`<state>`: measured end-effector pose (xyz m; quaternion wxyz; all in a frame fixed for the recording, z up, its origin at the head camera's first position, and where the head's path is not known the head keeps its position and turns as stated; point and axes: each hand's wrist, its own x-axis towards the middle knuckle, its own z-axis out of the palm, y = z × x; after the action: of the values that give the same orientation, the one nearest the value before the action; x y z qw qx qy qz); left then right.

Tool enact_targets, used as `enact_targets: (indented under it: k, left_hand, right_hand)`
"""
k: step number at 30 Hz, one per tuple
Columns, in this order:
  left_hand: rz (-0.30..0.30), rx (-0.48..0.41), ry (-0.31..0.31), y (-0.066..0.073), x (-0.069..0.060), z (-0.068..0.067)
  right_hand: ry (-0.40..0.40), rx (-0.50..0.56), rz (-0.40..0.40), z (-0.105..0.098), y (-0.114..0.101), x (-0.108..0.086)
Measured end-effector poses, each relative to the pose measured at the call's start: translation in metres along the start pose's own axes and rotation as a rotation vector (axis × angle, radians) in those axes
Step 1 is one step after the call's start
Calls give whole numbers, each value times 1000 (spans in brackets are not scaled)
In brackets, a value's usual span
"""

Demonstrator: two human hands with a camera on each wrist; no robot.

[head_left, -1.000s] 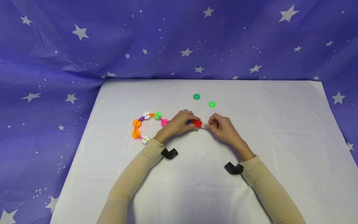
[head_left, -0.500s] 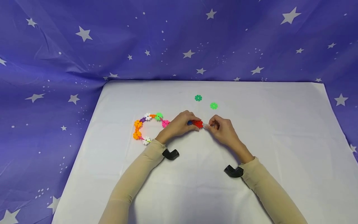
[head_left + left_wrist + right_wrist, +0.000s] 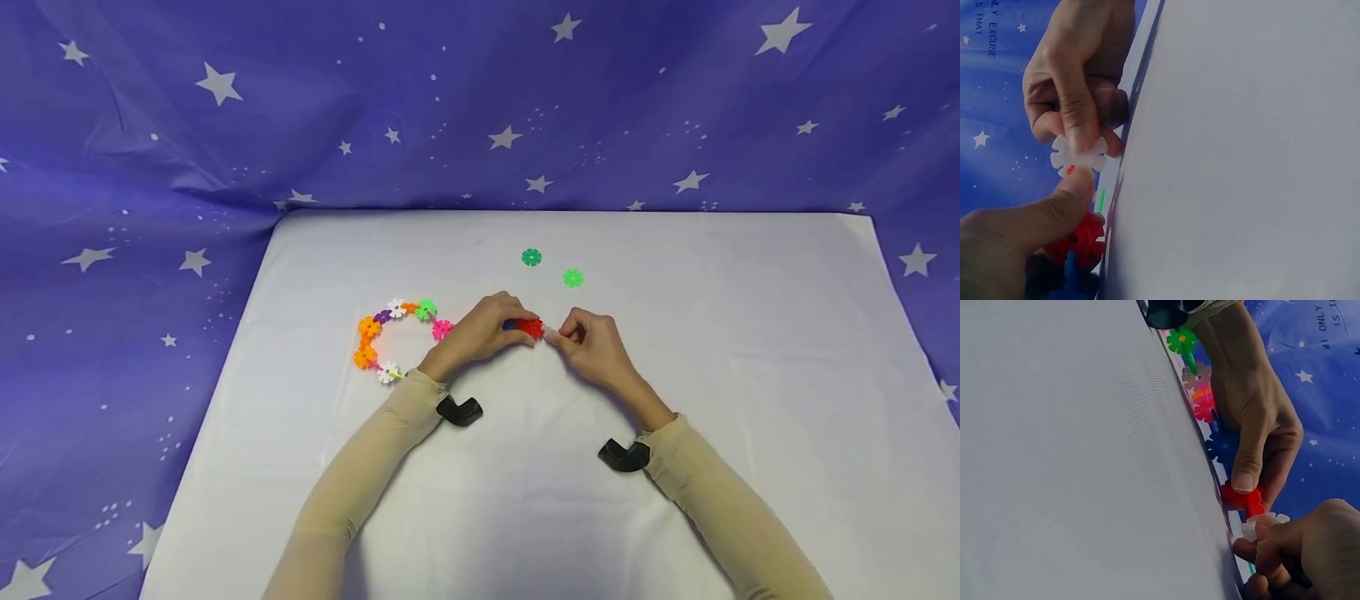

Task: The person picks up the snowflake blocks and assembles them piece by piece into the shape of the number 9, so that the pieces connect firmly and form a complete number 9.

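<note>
In the head view my left hand (image 3: 480, 333) pinches a red snowflake disc (image 3: 534, 328) between thumb and fingers. My right hand (image 3: 596, 348) pinches a translucent white snowflake disc (image 3: 1075, 156) right beside it. The white disc meets a red one at its edge; how deep the slots sit is hidden by the thumbs. A blue disc (image 3: 1219, 447) joins the red on its other side. From there a linked chain of coloured discs runs under my left wrist and curves round to orange discs (image 3: 365, 357) and a white disc (image 3: 387, 372).
Beyond the hands, a dark green disc (image 3: 531, 257) and a light green disc (image 3: 573, 278) lie loose on the white-covered table (image 3: 750, 333). A purple starry cloth (image 3: 450, 100) hangs behind. Black curved pieces (image 3: 459, 411) stick out at both wrists.
My right hand has edged slightly left, bringing the white disc closer against the red one, and less of it shows. The left hand and the chain stay nearly in place.
</note>
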<state>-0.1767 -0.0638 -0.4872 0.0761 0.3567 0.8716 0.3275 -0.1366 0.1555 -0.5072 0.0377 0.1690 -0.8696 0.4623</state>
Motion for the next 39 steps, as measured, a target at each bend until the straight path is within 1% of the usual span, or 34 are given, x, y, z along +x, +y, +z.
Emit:
enact_targets:
  k: [2, 5, 7, 9, 12, 13, 14, 17, 21, 24, 27, 30, 31, 33, 35, 37, 39]
  left_hand:
    - [1, 15, 6, 0, 4, -3]
    - [-12, 37, -8, 2, 5, -6]
    - [-34, 64, -28, 3, 1, -7]
    - [-66, 86, -48, 3, -7, -9]
    - [-104, 103, -51, -2, -15, -11]
    - [-112, 95, -48, -3, -18, -12]
    - [-108, 88, -39, -5, -21, -12]
    - [-51, 71, -6, -9, -21, -9]
    - [28, 43, 50, -10, -16, -6]
    - [54, 28, 78, -10, -11, -10]
    - [53, 15, 94, -7, -12, -5]
    - [42, 40, 102, -3, -8, -3]
    - [36, 57, 99, -2, -8, -4]
    - [19, 90, 75, -2, -6, -7]
    - [3, 110, 37, 0, -7, -9]
    - [-15, 103, 16, 0, -9, -12]
    - [-39, 96, 14, -1, -12, -14]
  right_hand:
    - [9, 4, 3, -2, -1, 4]
    - [5, 15, 17, -3, 0, 6]
    - [-10, 25, 29, 0, 0, 4]
    - [-25, 41, 42, 5, 0, 1]
    - [-21, 53, 49, 11, -1, -3]
    - [-25, 57, 52, 13, -1, -4]
    - [-28, 59, 54, 15, -1, -5]
    - [-21, 67, 48, 16, 0, -7]
    - [-5, 58, 1, 12, 3, -4]
    - [-4, 43, -41, 8, 3, 3]
    - [-18, 42, -57, 6, 5, -2]
    - [-9, 40, -68, 3, 7, -2]
    - [-5, 43, -69, 4, 6, -1]
    - [1, 46, -61, 4, 5, 1]
    - [0, 46, -42, 5, 4, 1]
    - [-5, 41, -29, 6, 4, 0]
    - [-5, 39, -23, 7, 3, 0]
